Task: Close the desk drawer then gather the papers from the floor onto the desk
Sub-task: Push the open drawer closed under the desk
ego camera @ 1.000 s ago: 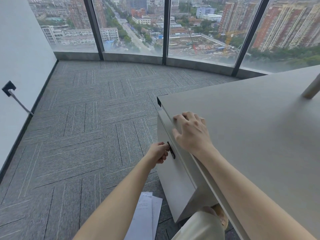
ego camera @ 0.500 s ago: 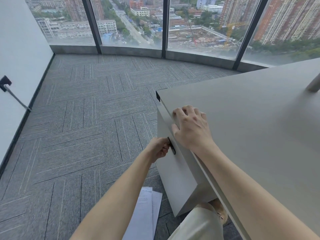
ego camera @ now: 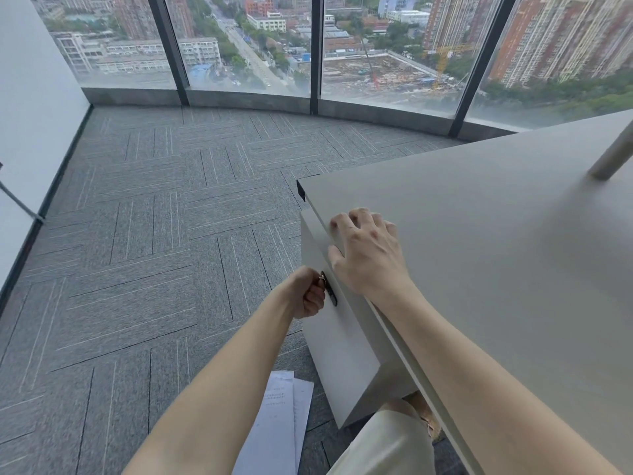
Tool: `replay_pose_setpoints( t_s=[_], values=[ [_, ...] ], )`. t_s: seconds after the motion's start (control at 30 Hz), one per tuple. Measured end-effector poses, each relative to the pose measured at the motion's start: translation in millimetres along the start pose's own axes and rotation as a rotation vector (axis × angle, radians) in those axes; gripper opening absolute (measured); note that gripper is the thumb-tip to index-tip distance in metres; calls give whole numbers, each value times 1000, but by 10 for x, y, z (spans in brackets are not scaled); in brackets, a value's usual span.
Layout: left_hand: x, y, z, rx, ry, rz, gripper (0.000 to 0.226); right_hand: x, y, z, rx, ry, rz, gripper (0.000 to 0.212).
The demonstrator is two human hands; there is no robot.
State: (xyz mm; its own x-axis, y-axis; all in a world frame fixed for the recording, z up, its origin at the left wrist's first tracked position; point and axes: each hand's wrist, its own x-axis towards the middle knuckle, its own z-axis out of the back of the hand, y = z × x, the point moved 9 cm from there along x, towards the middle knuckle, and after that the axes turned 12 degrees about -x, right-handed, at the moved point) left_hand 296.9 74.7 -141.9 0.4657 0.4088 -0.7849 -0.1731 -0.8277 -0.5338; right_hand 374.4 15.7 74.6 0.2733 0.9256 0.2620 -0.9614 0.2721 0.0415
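at six o'clock, closest to the camera, printed papers [ego camera: 281, 419] lie overlapping on the grey carpet floor [ego camera: 144, 255], just beside the pedestal's base. above them the left hand [ego camera: 308, 293] is curled tight on the dark drawer handle [ego camera: 329, 292] of the white drawer front [ego camera: 337, 341]. toward one o'clock the right hand [ego camera: 368, 250] rests on the table [ego camera: 496, 255] edge, fingers loosely spread, gripping nothing. windows [ego camera: 387, 46] stand at twelve.

Person seen from above: left hand [ego camera: 308, 293] and right hand [ego camera: 368, 250] bare, both forearms uncovered, no sleeves, rings or watch visible. At lower centre-right of the frame, a leg in pale cream trousers [ego camera: 387, 443] and a tan shoe [ego camera: 426, 418].
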Motion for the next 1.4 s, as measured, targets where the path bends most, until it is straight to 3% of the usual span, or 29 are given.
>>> replay_pose_setpoints(
  t_s=[0.2, 0.47, 0.73, 0.93, 1.13, 1.4],
  values=[
    [14, -6, 3, 33, 11, 51, 40, 0, -6, 1, -3, -14, 4, 31],
    [-158, -69, 27, 241, -171, -111, 26, -23, 5, 29, -14, -17, 0, 32],
    [-1090, -36, 195, 464, -236, -293, 42, -175, 51, 193, -5, -19, 3, 26],
    [-1844, 32, 528, 490, -269, -365, 45, -602, 367, 243, -93, -2, 102, 21],
    [-2349, 273, 767, 563, -288, -422, 48, -1083, 747, 274, -25, 7, 95, 27],
    [-2674, 801, 1134, 621, -317, -417, 49, -1573, 974, 86, 102, 236, -6, 34]
  ],
)
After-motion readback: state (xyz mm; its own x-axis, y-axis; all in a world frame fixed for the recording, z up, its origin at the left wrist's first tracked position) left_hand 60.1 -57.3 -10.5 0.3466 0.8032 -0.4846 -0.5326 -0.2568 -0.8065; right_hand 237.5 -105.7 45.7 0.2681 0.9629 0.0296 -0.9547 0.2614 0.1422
